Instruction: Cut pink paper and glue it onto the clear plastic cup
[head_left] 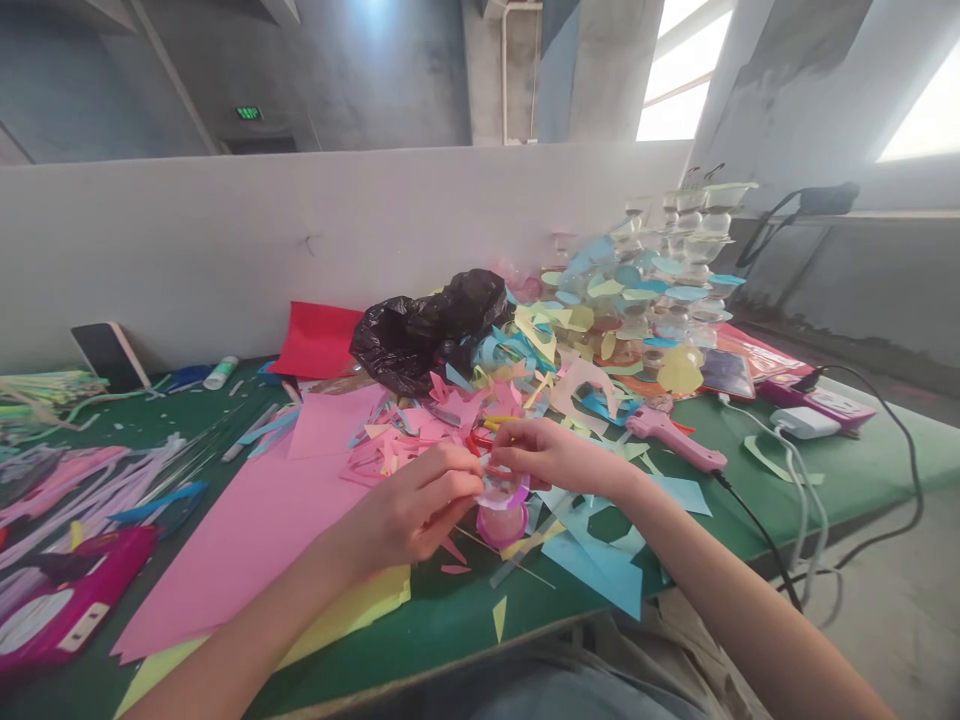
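Both hands meet over a small plastic cup (503,526) with a pink body and a pale, purple-edged rim, standing near the front of the green table (442,622). The left hand (427,505) has its thumb and fingers drawn narrowly together on the rim's left side, holding it. The right hand (551,457) curls over the rim from the other side; its fingertips hide one another, so whether they are closed on anything cannot be told. Left of the cup, large pink paper sheets (247,530) lie partly over yellow paper (382,597); behind it are pink paper scraps (405,445) and an open black plastic bag (405,345). Blue paper pieces (600,570) lie to its right, with a pink glue gun (679,440) beyond them. Stacked clear plastic cups (694,245) rise at the back right, near a magenta power strip (840,405).
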